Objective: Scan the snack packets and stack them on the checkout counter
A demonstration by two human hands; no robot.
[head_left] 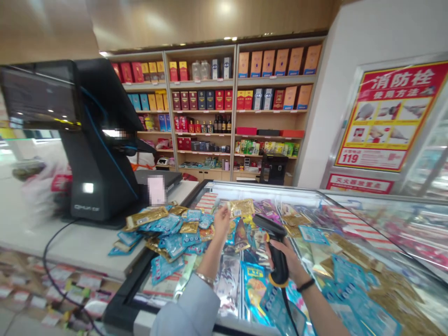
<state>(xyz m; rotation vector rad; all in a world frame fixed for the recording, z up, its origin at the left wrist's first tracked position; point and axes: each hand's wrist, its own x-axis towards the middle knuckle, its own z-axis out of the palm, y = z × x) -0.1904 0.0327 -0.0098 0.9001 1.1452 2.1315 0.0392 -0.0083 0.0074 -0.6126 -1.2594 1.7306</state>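
My right hand is wrapped round the grip of a black handheld barcode scanner with yellow trim. Its head points up and to the left, and a cable hangs down from the handle. My left hand pinches the left edge of a gold snack packet, held over the glass top of a freezer. Left of that hand lies a pile of blue and gold packets, spread from the counter onto the freezer. More blue packets and gold packets lie at the right.
A black checkout terminal stands on the white counter at the left, its cable looping down the front. The chest freezer spans the front. Behind are shelves of boxes and bottles. A red poster hangs at right.
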